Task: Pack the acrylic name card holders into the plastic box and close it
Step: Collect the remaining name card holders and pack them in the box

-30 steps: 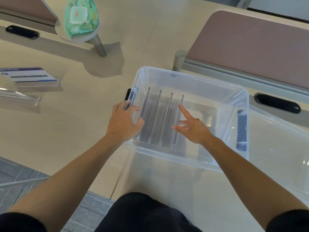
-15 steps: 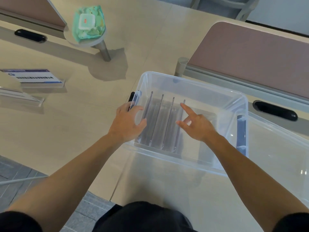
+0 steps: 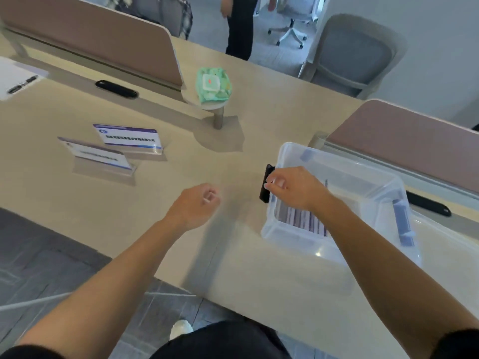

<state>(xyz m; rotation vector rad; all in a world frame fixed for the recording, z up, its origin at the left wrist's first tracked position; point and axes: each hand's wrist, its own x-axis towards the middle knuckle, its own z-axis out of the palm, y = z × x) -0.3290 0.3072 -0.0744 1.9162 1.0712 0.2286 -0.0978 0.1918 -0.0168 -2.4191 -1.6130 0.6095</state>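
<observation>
From the head view, the clear plastic box sits on the pale desk at the right, uncovered, with several acrylic name card holders standing on edge in a row inside it, towards its near left corner. The right hand hangs over the box's left rim, above that row; its fingers are curled in, fingertips drawn close together right by the black latch on the box's left side. Whether they grip the rim or latch, or touch it at all, I cannot tell (the frame is blurred there).

The left hand is over bare desk to the left of the box, clear of it, closed in a loose fist with nothing visible in it.

Two more name card holders remain on the desk, well apart from both hands, far to the left: the rear card holder stands upright with a purple-edged printed card, and the front card holder sits just beside it, nearer the desk edge.

A green wet-wipe pack rests on a small round stand beyond the hands.
</observation>
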